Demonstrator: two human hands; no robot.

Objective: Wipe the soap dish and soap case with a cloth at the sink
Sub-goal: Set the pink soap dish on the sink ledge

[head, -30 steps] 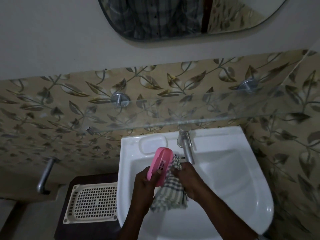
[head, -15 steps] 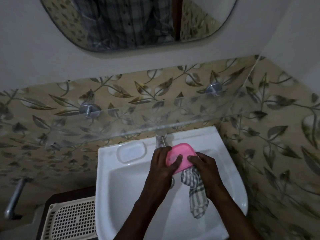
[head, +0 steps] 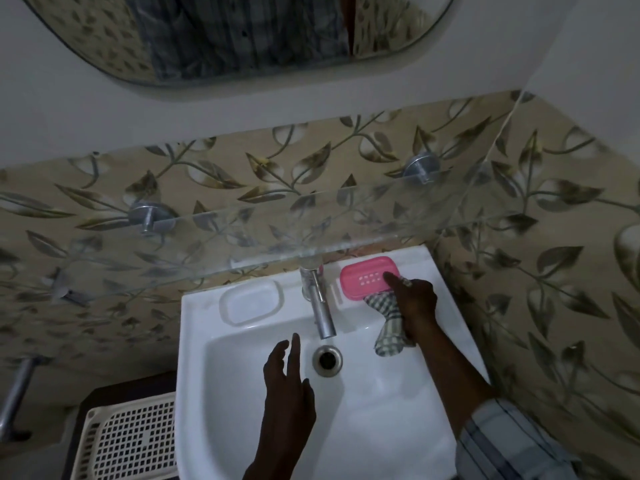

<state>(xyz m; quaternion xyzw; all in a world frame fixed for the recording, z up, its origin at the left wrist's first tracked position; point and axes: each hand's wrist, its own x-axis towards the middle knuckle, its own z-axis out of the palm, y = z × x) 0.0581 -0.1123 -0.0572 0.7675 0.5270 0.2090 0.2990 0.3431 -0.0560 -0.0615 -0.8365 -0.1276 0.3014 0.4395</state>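
Soap case: the pink soap case [head: 369,278] is seen lying flat, holes up, on the back ledge of the sink [head: 194,341], just right of the tap [head: 320,306].
Right hand: the checked cloth [head: 389,323] is gripped in the curled fingers of the right hand [head: 417,303], while the forefinger is stretched out and laid on the case's near right corner.
Cloth: bunched under the palm and touching the near edge of the case, with its tail hung down into the basin.
Left hand: the left hand [head: 287,375] is held open above the basin, fingers straight, nothing carried, just left of the drain [head: 326,360].
Soap dish: the white soap dish [head: 251,302] is found on the ledge left of the tap, well apart from both hands (loose or moulded in, it cannot be told).
Step in hand: judged to be the case being steadied on the ledge for wiping.
Done well: the case should be pinned lightly by the free left hand so it is not skated off the glossy ledge. The cloth should be spread flat rather than bunched, then drawn across the holed face and round the rim.
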